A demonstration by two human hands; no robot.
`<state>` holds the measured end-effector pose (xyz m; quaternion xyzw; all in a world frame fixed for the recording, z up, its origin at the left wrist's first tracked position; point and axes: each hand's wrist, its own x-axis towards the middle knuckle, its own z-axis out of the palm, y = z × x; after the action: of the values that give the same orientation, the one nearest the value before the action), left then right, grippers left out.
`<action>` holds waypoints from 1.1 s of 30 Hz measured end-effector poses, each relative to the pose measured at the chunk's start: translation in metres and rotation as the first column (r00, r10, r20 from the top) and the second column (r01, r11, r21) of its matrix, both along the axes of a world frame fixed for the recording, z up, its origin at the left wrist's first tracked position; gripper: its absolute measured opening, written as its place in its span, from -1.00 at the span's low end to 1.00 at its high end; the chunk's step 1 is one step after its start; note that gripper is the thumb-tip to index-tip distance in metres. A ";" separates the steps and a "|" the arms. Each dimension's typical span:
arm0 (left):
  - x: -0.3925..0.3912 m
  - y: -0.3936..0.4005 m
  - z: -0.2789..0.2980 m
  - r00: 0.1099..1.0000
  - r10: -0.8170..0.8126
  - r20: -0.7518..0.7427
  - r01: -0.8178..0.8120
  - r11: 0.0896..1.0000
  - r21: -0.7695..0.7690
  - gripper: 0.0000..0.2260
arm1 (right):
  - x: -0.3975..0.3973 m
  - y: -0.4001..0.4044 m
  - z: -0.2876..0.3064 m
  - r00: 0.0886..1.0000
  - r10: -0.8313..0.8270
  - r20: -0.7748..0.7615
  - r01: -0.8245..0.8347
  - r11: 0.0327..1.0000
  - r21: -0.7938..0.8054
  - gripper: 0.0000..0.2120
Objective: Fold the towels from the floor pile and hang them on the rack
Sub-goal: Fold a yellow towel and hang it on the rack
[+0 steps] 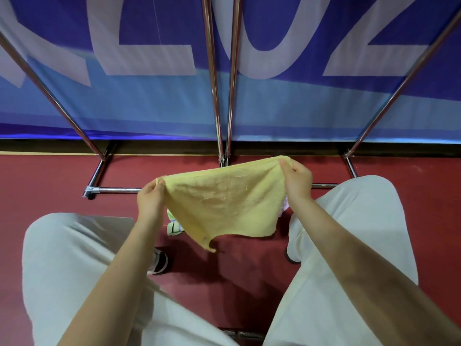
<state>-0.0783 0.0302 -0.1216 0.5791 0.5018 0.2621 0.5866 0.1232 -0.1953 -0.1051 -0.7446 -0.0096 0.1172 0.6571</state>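
- Left hand (151, 196) and right hand (298, 179) each pinch a top corner of the yellow towel (224, 203), stretched at frame centre.
- It hangs above the red floor (50, 176), before the chrome rack (217, 96).

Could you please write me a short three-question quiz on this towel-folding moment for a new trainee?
1. True or false: the yellow towel is already draped over a bar of the metal rack.
2. Which hand pinches the higher corner of the towel? A) the left hand B) the right hand C) neither
3. Fill in: beneath the towel, more towels lie on the ___ floor.

Key
1. False: both hands hold it spread in the air, in front of the rack's base.
2. B: the right hand holds its corner higher in the head view.
3. Red.
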 end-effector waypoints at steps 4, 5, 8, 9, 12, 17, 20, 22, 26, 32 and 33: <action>0.005 0.000 0.001 0.994 0.107 0.024 -0.096 0.956 -0.277 -0.79 | 0.002 0.003 -0.009 1.000 0.018 0.016 -0.017 0.997 -0.082 -0.64; 0.008 -0.004 0.003 0.992 0.118 0.045 -0.096 0.936 -0.338 -0.82 | 0.001 0.005 -0.011 1.000 -0.001 -0.011 0.000 0.994 -0.111 -0.69; 0.017 -0.023 0.007 0.990 0.105 0.094 -0.053 0.897 -0.438 -0.86 | -0.006 0.011 -0.015 0.988 -0.061 -0.142 0.043 0.991 -0.127 -0.82; 0.019 -0.030 0.008 0.991 0.092 0.094 -0.040 0.890 -0.454 -0.87 | -0.008 0.014 -0.017 0.978 -0.061 -0.201 0.036 0.991 -0.125 -0.89; 0.027 -0.050 0.010 0.991 0.059 0.124 0.014 0.855 -0.519 -0.88 | -0.025 0.026 -0.014 0.959 -0.020 -0.284 -0.013 0.993 -0.115 -0.84; 0.039 -0.084 0.026 0.969 -0.004 0.246 0.142 0.826 -0.545 -0.86 | -0.056 0.043 -0.007 0.962 0.069 -0.265 -0.062 0.997 0.035 -0.76; 0.039 -0.101 0.030 0.956 -0.049 0.289 0.196 0.841 -0.505 -0.83 | -0.069 0.050 0.000 0.974 0.170 -0.151 -0.161 0.984 0.073 -0.78; 0.038 -0.107 0.029 0.947 -0.078 0.312 0.228 0.846 -0.481 -0.82 | -0.076 0.054 0.006 0.963 0.270 -0.008 -0.270 0.963 0.011 -0.84; 0.036 -0.106 0.032 0.927 -0.024 0.373 0.213 0.855 -0.472 -0.80 | -0.085 0.061 0.008 0.903 0.392 0.175 -0.367 0.916 -0.160 -0.82; 0.031 -0.106 0.037 0.908 0.079 0.412 0.144 0.864 -0.483 -0.78 | -0.088 0.063 0.010 0.866 0.430 0.254 -0.381 0.898 -0.221 -0.84; 0.031 -0.107 0.037 0.908 0.087 0.411 0.135 0.865 -0.483 -0.78 | -0.090 0.063 0.011 0.854 0.446 0.267 -0.394 0.890 -0.228 -0.84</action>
<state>-0.0478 -0.0769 -0.0847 0.3434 0.4071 0.2334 0.8135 0.0334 -0.1323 -0.0942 -0.7850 -0.2664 0.1394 0.5416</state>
